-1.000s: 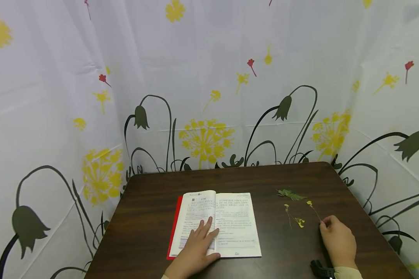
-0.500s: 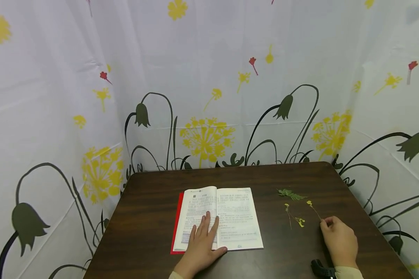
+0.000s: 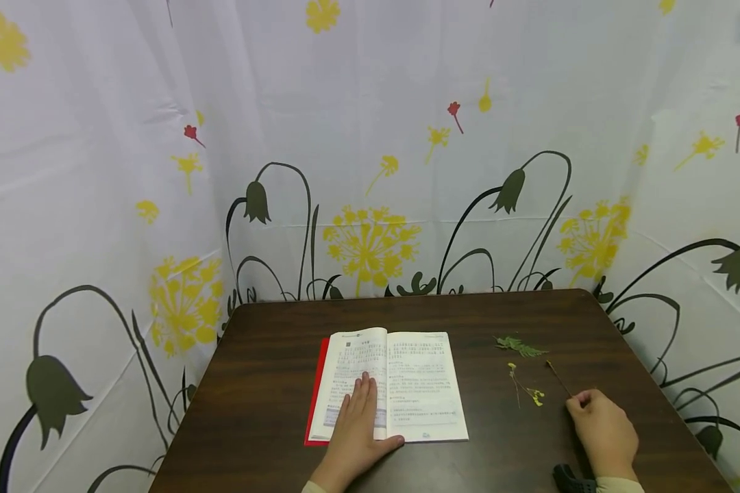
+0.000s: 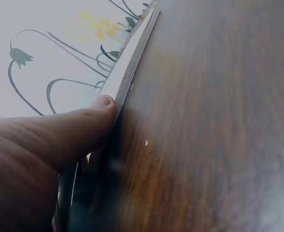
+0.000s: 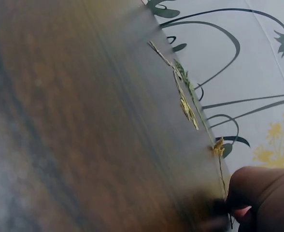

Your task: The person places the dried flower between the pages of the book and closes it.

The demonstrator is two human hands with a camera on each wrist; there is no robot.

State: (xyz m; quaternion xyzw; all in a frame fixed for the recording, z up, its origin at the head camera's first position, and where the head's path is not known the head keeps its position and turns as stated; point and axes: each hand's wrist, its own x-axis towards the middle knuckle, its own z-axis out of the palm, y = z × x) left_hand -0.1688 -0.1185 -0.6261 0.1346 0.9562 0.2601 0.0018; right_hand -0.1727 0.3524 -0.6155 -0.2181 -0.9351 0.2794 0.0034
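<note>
An open book (image 3: 424,387) with printed pages lies on the dark wooden table, its red cover (image 3: 318,397) showing along the left side. My left hand (image 3: 359,428) rests with straight fingers on the left page, thumb at the near edge beside the spine. In the left wrist view the thumb (image 4: 86,125) touches the page edges. Right of the book, my right hand (image 3: 606,428) pinches the stem of a small dried yellow flower (image 5: 219,149) between thumb and forefinger. The flower's head points away from me, raised in the right wrist view.
More yellow dried sprigs (image 3: 535,396) lie left of the held flower, with a green fern-like leaf (image 3: 521,347) behind them. A white curtain (image 3: 382,137) with flower prints hangs behind the table. A black band (image 3: 573,479) is at my right wrist.
The book has slid slightly away from me under my left hand, whose fingers now lie straighter and closer together. The pinched flower has turned, so its head looks smaller and darker.
</note>
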